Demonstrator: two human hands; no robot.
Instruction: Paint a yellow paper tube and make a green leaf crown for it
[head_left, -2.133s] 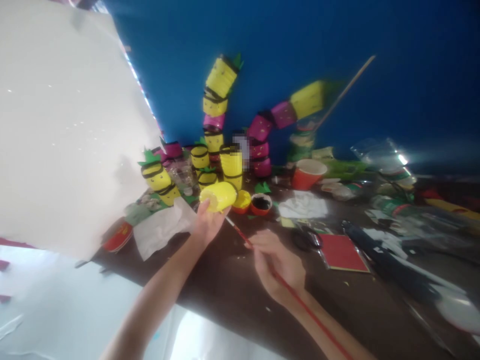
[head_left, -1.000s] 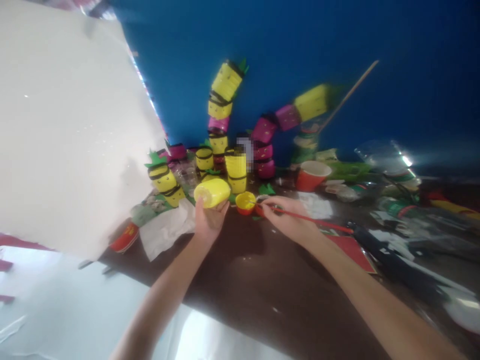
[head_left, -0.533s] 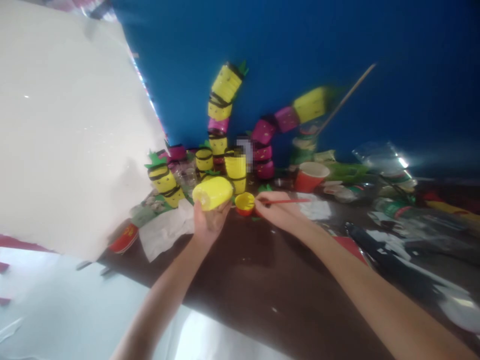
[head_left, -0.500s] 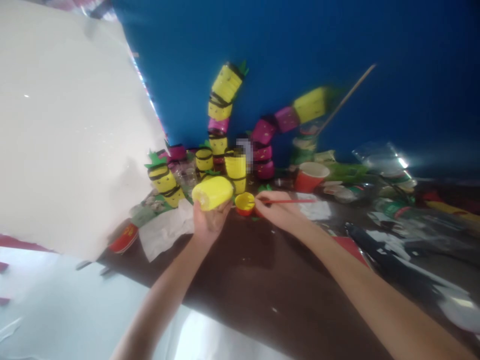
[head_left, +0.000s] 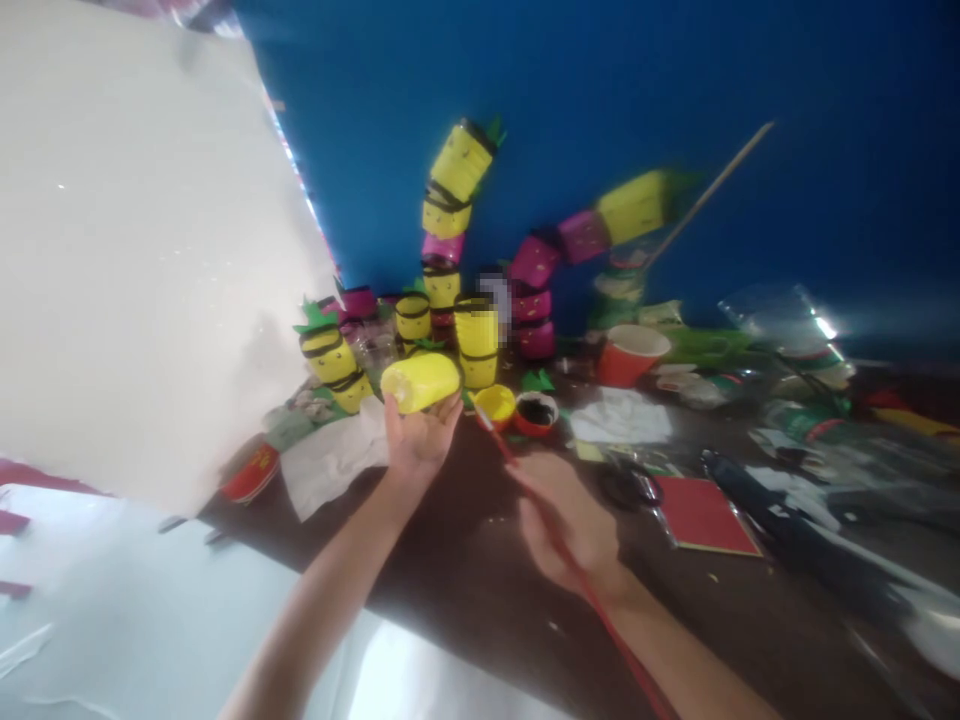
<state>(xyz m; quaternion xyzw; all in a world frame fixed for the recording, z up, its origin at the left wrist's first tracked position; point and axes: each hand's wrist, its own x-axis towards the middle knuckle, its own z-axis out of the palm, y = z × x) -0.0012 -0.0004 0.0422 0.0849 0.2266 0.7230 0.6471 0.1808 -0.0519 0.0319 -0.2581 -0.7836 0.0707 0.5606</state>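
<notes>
My left hand (head_left: pixel 421 437) is closed around a yellow-painted bottle piece (head_left: pixel 421 382), held tilted on its side above the table. In my right hand (head_left: pixel 571 520) is a long red paintbrush (head_left: pixel 510 455), its pale tip near the small cup of yellow paint (head_left: pixel 495 404). I cannot tell whether the tip touches the cup. Just right of that cup stands another small cup with dark paint (head_left: pixel 536 412). Behind the held piece stands a yellow container with black bands (head_left: pixel 477 343).
Stacked yellow and magenta painted bottle pieces (head_left: pixel 442 250) rise against the blue wall. White tissue (head_left: pixel 319 465) lies at left, near a red cup (head_left: pixel 251 475). At right are an orange-red paper cup (head_left: pixel 634 355), a red square packet (head_left: pixel 709 515), plastic bottles (head_left: pixel 806 425) and a black tool (head_left: pixel 757 510).
My right hand has drawn back from the paint cups toward me, and the brush has swung to point forward. The cup of dark paint has come into view. My left hand stays nearly still.
</notes>
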